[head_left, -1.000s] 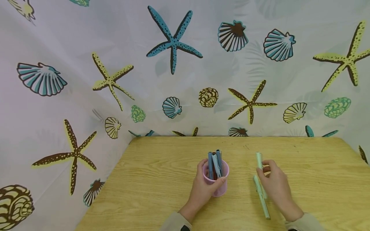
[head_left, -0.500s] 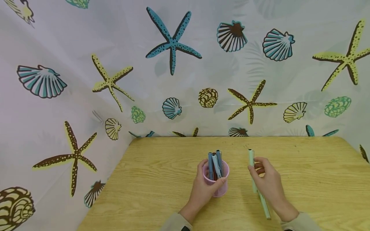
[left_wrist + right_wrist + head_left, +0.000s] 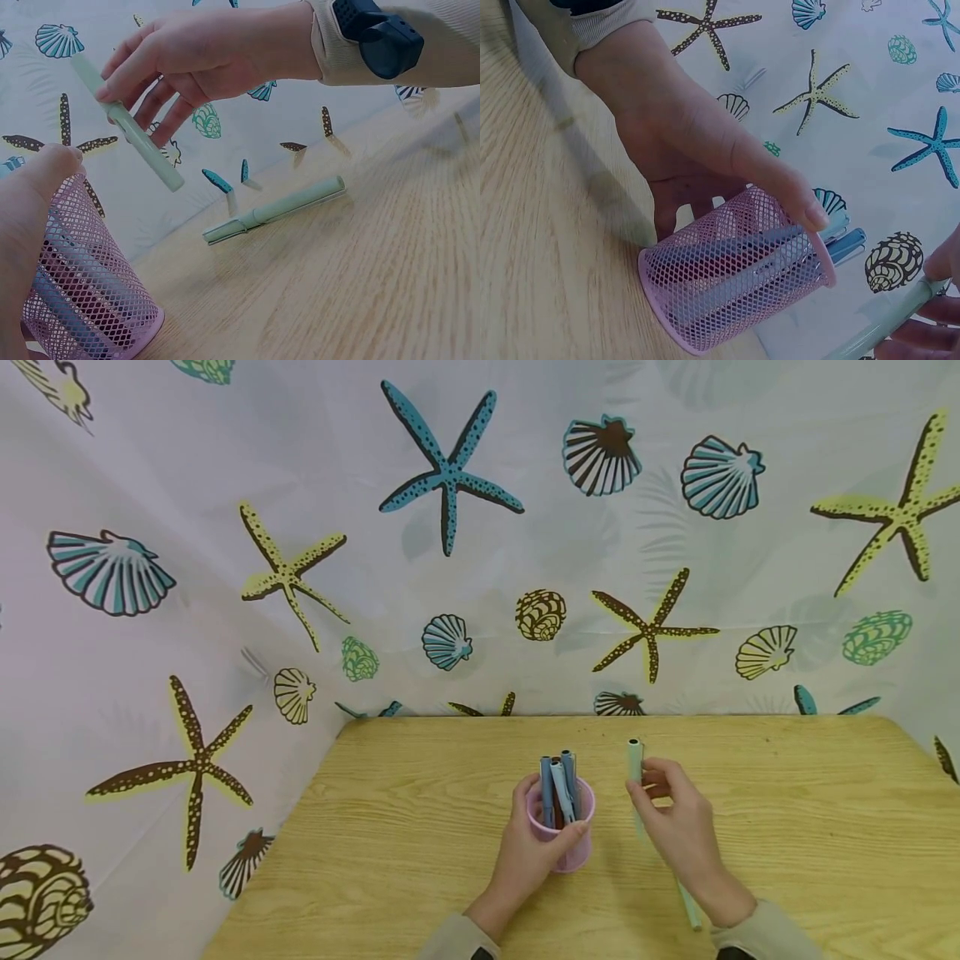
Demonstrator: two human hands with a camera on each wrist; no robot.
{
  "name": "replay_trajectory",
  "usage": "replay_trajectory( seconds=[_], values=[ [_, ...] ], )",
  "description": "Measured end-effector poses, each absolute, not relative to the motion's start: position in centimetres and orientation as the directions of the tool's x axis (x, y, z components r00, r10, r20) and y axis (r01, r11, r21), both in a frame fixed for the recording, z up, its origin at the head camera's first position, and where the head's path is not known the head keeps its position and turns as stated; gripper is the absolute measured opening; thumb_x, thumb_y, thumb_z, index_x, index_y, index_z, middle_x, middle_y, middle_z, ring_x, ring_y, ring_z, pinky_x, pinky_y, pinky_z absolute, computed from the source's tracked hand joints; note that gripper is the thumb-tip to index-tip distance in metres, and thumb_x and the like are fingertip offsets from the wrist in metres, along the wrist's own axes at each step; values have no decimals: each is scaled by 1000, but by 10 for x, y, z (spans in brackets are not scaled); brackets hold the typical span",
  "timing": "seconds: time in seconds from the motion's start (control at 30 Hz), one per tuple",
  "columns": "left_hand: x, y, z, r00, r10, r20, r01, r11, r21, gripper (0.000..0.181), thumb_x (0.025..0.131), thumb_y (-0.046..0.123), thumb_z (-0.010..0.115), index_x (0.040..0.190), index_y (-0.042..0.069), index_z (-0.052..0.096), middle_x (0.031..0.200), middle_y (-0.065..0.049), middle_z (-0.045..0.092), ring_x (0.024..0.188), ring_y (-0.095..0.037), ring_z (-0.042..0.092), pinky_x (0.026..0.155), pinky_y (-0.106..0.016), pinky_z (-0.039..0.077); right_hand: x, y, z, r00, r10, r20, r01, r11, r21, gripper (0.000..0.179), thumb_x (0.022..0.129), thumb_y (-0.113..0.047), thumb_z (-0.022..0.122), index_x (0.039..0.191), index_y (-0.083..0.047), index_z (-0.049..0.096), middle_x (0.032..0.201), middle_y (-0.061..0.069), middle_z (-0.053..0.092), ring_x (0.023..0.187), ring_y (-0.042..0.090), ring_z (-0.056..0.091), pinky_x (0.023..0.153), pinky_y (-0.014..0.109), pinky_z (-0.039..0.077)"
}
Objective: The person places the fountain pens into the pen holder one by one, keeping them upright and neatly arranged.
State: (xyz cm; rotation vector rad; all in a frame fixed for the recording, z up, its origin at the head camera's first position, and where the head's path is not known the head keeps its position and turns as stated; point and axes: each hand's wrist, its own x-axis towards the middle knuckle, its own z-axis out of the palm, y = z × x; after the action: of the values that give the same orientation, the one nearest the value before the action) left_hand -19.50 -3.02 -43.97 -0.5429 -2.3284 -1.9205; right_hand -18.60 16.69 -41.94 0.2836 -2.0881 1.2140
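My left hand grips a pink mesh pen cup that stands on the table, thumb over the near side of its rim. Several blue pens and a dark red one stick up out of the cup. To the right of it, my right hand pinches a light green pen between thumb and fingers. In the left wrist view that pen hangs tilted above the tabletop. A second light green pen lies on the wood, partly hidden by my right hand in the head view.
The wooden table ends at the back against a white cloth printed with starfish and shells. More of this cloth hangs down the left and right sides.
My right hand has moved left toward the cup with the light green pen, raised off the table. The left hand and the cup have stayed put, as has the second green pen.
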Motion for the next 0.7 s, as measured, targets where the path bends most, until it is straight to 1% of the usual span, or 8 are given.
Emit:
replay_trajectory(
  seconds=[0.2, 0.43, 0.57, 0.63, 0.7],
  values=[
    [-195, -31, -439, -940, 214, 266, 303, 166, 938, 78, 81, 26, 73, 142, 15, 25, 133, -9, 46, 119, -24, 47, 96, -46, 38, -188, 154, -411, -702, 162, 694, -555, 486, -675, 28, 81, 0, 70, 106, -2, 58, 87, 6, 63, 74, 16, 61, 57, 14, 49],
    [-195, -31, -440, -941, 216, 260, 297, 158, 942, 78, 81, 25, 73, 141, 15, 25, 131, -10, 48, 118, -25, 48, 96, -45, 38, -174, 135, -381, -612, 151, 776, -653, 457, -604, 28, 76, 14, 68, 102, 8, 57, 83, 16, 62, 72, 24, 61, 56, 15, 49],
    [-195, -31, -440, -944, 212, 255, 290, 159, 944, 78, 81, 25, 73, 142, 16, 24, 131, -10, 48, 117, -25, 48, 96, -45, 39, -174, 129, -375, -564, 168, 809, -693, 437, -574, 29, 74, 17, 67, 100, 10, 56, 82, 16, 62, 73, 19, 61, 59, 15, 49],
    [-195, -31, -439, -944, 210, 253, 289, 161, 944, 79, 81, 25, 73, 142, 16, 24, 130, -10, 48, 117, -25, 49, 96, -44, 39, -179, 129, -381, -544, 183, 819, -706, 427, -564, 31, 73, 18, 67, 101, 9, 56, 83, 16, 62, 75, 16, 61, 61, 16, 50],
    [-195, -31, -440, -944, 211, 253, 288, 159, 944, 79, 81, 25, 73, 142, 15, 24, 130, -9, 48, 117, -24, 49, 96, -44, 40, -185, 129, -390, -541, 191, 819, -713, 411, -567, 33, 73, 17, 68, 102, 8, 56, 85, 14, 62, 77, 15, 61, 63, 16, 50]
  ],
)
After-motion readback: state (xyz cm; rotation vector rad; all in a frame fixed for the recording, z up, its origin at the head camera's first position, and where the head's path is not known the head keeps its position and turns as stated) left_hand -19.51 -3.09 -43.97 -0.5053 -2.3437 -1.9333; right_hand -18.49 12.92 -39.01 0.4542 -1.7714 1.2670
